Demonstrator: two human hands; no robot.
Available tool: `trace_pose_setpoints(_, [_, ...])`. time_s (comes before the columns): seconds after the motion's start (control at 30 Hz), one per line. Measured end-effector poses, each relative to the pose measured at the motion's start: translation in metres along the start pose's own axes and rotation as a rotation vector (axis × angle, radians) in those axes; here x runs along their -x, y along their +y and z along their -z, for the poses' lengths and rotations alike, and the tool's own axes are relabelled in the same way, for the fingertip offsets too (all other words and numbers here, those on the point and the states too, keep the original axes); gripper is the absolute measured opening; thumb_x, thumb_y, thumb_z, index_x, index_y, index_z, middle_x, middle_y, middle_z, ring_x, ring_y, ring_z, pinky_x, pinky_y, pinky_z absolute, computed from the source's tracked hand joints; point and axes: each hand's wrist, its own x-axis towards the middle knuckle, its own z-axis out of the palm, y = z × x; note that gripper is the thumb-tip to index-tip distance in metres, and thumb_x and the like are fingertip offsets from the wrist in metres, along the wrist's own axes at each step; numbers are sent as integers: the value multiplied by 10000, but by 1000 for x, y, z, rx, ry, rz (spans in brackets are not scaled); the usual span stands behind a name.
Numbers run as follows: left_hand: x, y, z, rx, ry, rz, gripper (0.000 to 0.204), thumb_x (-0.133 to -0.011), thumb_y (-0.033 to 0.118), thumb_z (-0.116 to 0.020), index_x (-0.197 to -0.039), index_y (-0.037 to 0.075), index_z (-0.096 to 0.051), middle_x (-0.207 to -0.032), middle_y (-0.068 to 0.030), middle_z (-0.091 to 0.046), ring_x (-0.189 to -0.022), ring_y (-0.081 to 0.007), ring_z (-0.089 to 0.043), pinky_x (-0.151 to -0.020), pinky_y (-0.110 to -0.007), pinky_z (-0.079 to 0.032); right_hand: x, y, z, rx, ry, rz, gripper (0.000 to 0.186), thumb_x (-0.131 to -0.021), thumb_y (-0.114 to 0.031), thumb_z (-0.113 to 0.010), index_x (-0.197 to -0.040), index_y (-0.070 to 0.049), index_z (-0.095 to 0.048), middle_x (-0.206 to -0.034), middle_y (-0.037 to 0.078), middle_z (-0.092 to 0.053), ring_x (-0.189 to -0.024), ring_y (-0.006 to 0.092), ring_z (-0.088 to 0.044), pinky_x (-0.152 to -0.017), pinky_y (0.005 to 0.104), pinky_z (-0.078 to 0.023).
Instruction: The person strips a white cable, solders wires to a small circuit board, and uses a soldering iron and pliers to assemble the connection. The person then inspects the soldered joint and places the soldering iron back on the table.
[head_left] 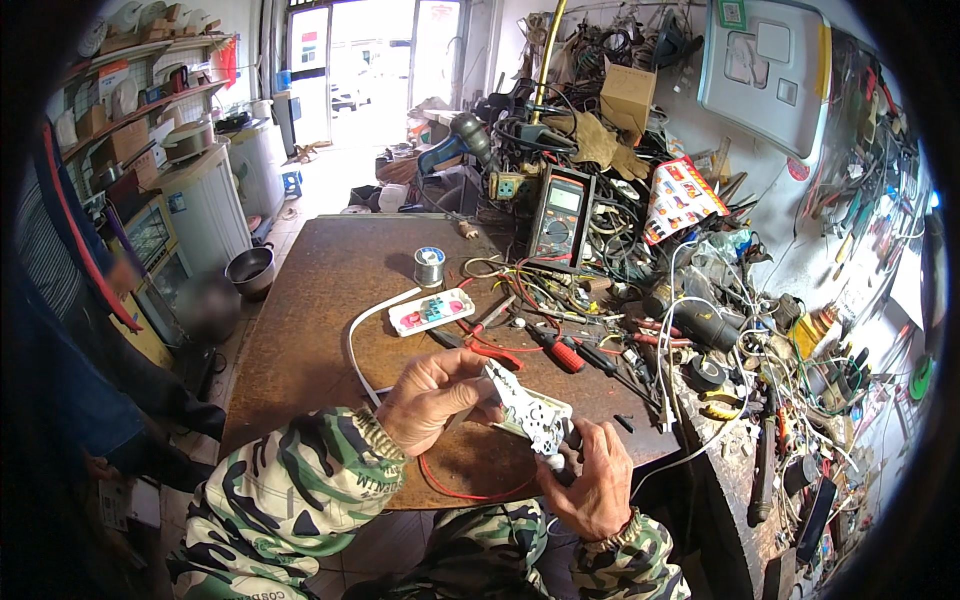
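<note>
Head view — straight to a white cut-out piece, held up in both hands over the near part of the table, well toward its near right corner. Long axis slanting, from the far left down toward that same corner — and caught at both ends. Clamped on the far left end with the left hand, thumb in front, most fingers out of sight behind. Curled round the near right end with the right hand, close by a small rounded white bit. Firm squeeze or light steadying on that side? Cannot tell. No nearer hand to pick, then: piece just to the right of the left hand, and just beyond and to the left of the right one. Lower down, along the near edge, a thin red wire. Over by the right edge, near the right knuckles, small dark pins. Out past the left hand, toward the far edge, a red-and-teal-filled white shell, and just past that, a spool of silvery wire.
</note>
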Motion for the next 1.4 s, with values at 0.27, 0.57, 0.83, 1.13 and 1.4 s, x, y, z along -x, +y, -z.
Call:
trace_pose_setpoints(0.27, [0,3,0,52,-37,14,209,-981,94,-630,-1154,-22,-631,-987,-94,-702,-876,-155,-692,-792,-296,-585,1,-1,-3,-12,35,20,497,-717,-136,-793,-1124,44,-571,-880,188,-582,-750,362,-603,-654,437,-492])
trace_pose_setpoints(0.57, [-2,2,2,28,-43,-11,192,-984,98,-625,-1148,0,-644,-993,-75,-702,-888,-149,-689,-806,-294,-581,2,-3,-2,-21,31,0,476,-713,-101,-795,-1118,44,-591,-857,184,-596,-738,347,-627,-646,410,-510])
trace_pose_setpoints(0.83, [-1,9,-7,-105,43,-49,199,-928,108,-700,-1108,40,-651,-874,2,-683,-552,6,-449,-461,-163,-308,1,5,-5,2,50,31,534,-675,-132,-797,-1130,40,-577,-849,201,-585,-731,403,-611,-632,480,-503])
trace_pose_setpoints(1.13, [-12,-6,0,162,43,-54,175,-972,140,-662,-1088,13,-627,-943,-49,-669,-799,-112,-640,-708,-262,-547,5,0,-7,43,127,-1,373,-704,-59,-743,-1026,49,-588,-792,187,-568,-683,360,-580,-612,437,-458])
trace_pose_setpoints(1.4, [2,11,-15,-748,320,-415,373,-904,-34,-553,-1269,7,-491,-1032,-125,-680,-936,-130,-655,-759,-305,-540,1,-3,-9,31,30,20,507,-684,-182,-816,-1098,15,-599,-862,186,-602,-744,389,-629,-643,464,-518])
